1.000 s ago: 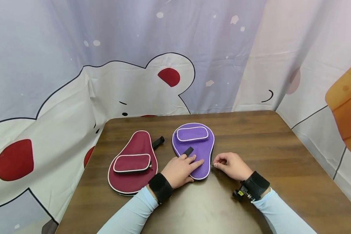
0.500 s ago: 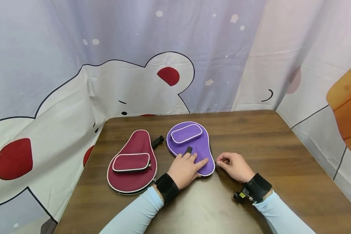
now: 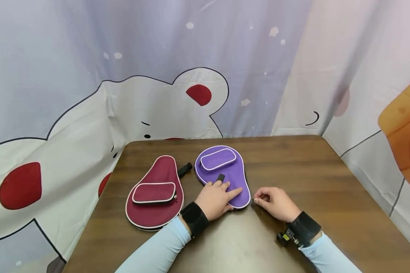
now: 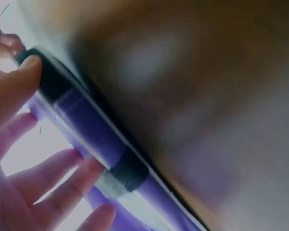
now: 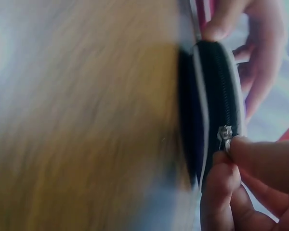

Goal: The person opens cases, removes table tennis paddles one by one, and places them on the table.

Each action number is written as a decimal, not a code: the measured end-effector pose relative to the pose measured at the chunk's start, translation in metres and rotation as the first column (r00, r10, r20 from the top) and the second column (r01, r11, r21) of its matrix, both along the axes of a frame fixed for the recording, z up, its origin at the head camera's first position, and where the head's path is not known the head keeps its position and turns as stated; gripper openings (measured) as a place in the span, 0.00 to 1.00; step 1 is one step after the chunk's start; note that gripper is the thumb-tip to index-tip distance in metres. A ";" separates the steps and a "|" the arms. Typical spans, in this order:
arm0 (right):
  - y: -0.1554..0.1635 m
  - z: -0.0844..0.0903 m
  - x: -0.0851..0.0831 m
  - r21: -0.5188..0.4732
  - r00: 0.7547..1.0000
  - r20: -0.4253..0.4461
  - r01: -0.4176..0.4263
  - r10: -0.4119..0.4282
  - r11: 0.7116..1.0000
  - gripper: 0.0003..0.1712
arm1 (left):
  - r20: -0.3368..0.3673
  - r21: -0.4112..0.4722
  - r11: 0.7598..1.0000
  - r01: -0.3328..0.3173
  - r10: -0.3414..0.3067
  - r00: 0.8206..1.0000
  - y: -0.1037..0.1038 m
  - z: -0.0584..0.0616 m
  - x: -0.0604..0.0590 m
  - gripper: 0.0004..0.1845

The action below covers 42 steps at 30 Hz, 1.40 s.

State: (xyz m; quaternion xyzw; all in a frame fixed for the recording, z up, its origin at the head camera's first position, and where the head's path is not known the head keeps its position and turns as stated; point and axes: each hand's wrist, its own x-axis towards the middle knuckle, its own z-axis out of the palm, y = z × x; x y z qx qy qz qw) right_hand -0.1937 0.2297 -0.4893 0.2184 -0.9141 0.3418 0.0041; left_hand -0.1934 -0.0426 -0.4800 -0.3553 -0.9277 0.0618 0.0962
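Our left hand (image 3: 212,201) lies with fingers spread on the purple case (image 3: 233,175), its thumb at the edge. Our right hand (image 3: 276,203) pinches the zip pull (image 5: 225,134), at the side of this case which is nearest to it. To the left of our left hand, the red case (image 3: 155,194) lies flat on the table (image 3: 294,167).

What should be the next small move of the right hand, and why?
Probably the right hand should ease the tab along the zip: it pinches the tab, and the left hand rests on the purple bag, which should steady it.
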 end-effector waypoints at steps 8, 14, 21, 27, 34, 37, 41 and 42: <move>-0.001 -0.007 0.004 0.077 0.997 -0.053 -0.044 0.048 0.996 0.11 | -0.005 0.006 1.000 -0.009 0.009 1.000 -0.003 0.001 0.001 0.41; -0.005 -0.001 0.003 0.115 0.992 -0.110 -0.043 0.055 0.992 0.13 | -0.013 0.026 1.000 -0.007 0.008 1.000 -0.004 0.001 -0.005 0.40; -0.014 0.008 0.015 0.131 0.990 -0.112 -0.068 0.083 0.989 0.13 | 0.001 0.046 0.999 -0.020 0.020 1.000 -0.004 -0.003 -0.005 0.39; -0.019 0.007 0.020 0.113 0.991 -0.080 -0.101 0.110 0.988 0.10 | 0.001 0.060 0.998 -0.001 0.001 1.000 -0.005 -0.005 -0.008 0.39; -0.011 0.006 0.011 0.089 0.991 -0.070 -0.103 0.109 0.991 0.12 | 0.036 0.067 0.998 -0.004 0.001 0.999 -0.011 0.001 -0.013 0.37; -0.003 0.004 0.005 0.097 0.994 -0.069 -0.080 0.086 0.992 0.12 | 0.051 0.076 0.997 -0.008 0.005 0.999 -0.017 0.005 -0.014 0.33; 0.009 0.003 -0.004 0.135 0.995 -0.093 0.042 -0.030 0.990 0.12 | 0.024 0.068 0.997 -0.045 0.044 0.999 -0.026 0.007 -0.021 0.31; 0.011 0.004 -0.005 0.144 0.994 -0.095 0.070 -0.057 0.987 0.12 | 0.019 0.064 0.996 -0.057 0.056 0.998 -0.028 0.007 -0.023 0.32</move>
